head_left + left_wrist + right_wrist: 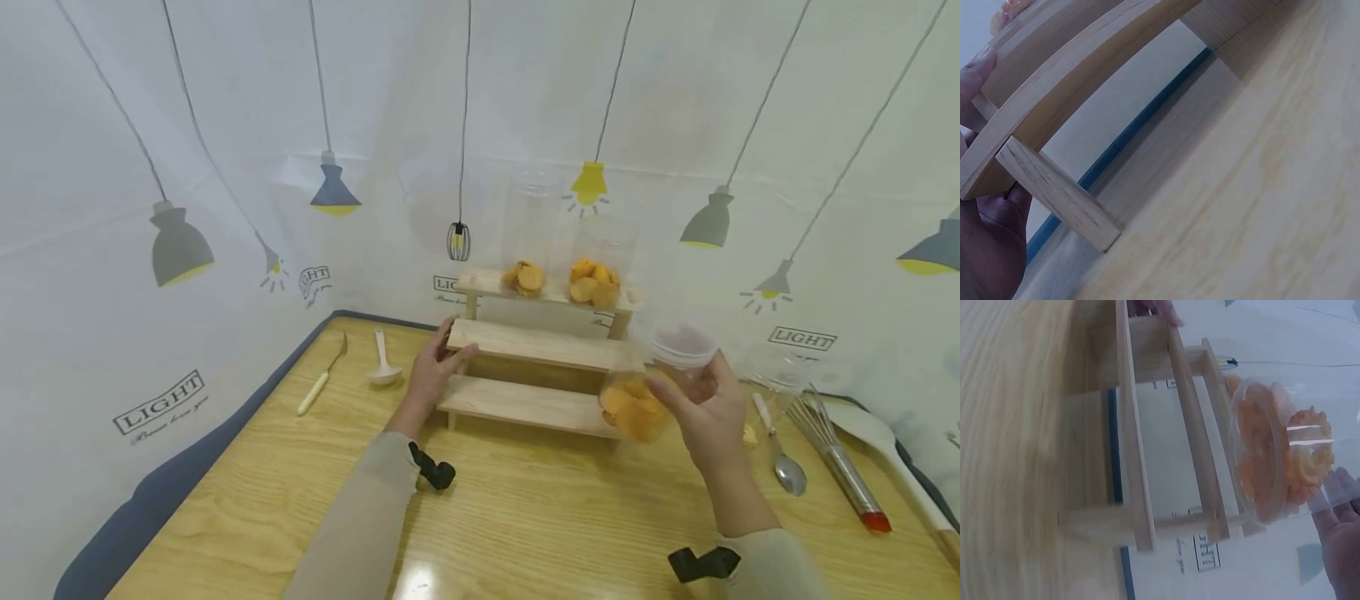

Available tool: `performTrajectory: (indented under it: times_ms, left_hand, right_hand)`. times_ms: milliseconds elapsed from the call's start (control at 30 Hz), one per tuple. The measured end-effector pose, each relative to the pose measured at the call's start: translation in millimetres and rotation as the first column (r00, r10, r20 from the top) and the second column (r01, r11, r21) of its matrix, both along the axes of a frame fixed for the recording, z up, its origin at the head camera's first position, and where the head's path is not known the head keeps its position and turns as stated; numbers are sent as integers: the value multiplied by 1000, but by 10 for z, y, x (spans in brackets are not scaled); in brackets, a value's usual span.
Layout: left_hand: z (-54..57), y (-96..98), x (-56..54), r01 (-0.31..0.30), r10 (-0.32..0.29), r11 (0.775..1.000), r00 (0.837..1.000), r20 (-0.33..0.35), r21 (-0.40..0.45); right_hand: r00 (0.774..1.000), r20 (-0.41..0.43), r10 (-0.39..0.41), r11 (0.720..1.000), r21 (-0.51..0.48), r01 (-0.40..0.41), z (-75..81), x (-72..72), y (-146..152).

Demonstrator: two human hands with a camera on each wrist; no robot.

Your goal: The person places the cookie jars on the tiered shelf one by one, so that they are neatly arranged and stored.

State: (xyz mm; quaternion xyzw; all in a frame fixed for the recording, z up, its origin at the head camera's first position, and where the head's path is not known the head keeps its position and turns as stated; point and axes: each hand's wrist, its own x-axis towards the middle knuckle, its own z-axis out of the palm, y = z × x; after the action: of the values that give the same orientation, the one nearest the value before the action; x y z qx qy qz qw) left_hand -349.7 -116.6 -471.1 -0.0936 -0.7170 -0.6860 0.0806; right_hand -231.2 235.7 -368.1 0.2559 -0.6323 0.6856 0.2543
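A three-tiered wooden shelf stands on the table. My left hand grips the left end of its middle tier, thumb on top. In the left wrist view, part of the left hand shows around the shelf's end. My right hand holds a clear plastic jar with orange chips at its bottom. That jar overlaps the right ends of the lower tiers in the head view. From the right wrist, the jar's round base shows beside the tiers, with the fingers around its side.
Two clear jars with orange chips stand on the top tier. Left of the shelf lie a yellow-handled knife and a white ladle. At right are a spoon, a whisk, a white spatula and another clear jar.
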Motion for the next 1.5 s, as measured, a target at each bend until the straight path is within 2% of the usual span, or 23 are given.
performTrajectory:
  times_ms: [133, 300, 500, 700, 767, 900, 1000, 1100, 1367, 1500]
  left_hand:
    - [-12, 33, 3, 1, -1, 1000, 1000, 8, -10]
    - [-11, 84, 21, 3, -3, 1000, 1000, 12, 1]
    - [-6, 102, 35, -2, 2, 1000, 1000, 15, 5]
    - [-4, 43, 19, 4, -4, 1000, 1000, 18, -14]
    - [-4, 19, 8, 0, 1, 1000, 1000, 13, -16]
    - [-7, -2, -1, 3, -3, 1000, 1000, 12, -26]
    - [-9, -3, -1, 8, -7, 999, 1000, 15, -34]
    - [-11, -4, -7, 6, -6, 1000, 1000, 14, -29]
    - [-19, -22, -11, 10, -10, 1000, 1000, 18, -23]
    - [-7, -19, -15, 21, -21, 1000, 1000, 20, -11]
  right_hand:
    - [998, 48, -36, 997, 66, 33, 29, -100, -171]
    - [997, 74, -18, 997, 72, 12, 33, -212, -365]
    - [999, 42, -25, 995, 98, 21, 59, -331, -550]
    - [980, 177, -92, 986, 155, 64, 116, -508, -730]
    - [969, 221, -106, 985, 155, 72, 104, -595, -793]
    - [959, 256, -117, 988, 126, 87, 24, -704, -879]
    - [957, 253, -145, 984, 139, 112, -20, -735, -890]
    - [949, 265, -172, 973, 198, 120, -17, -733, -857]
    - [942, 309, -134, 930, 367, 12, 117, -647, -815]
    - [932, 339, -125, 907, 420, -31, 163, -616, -834]
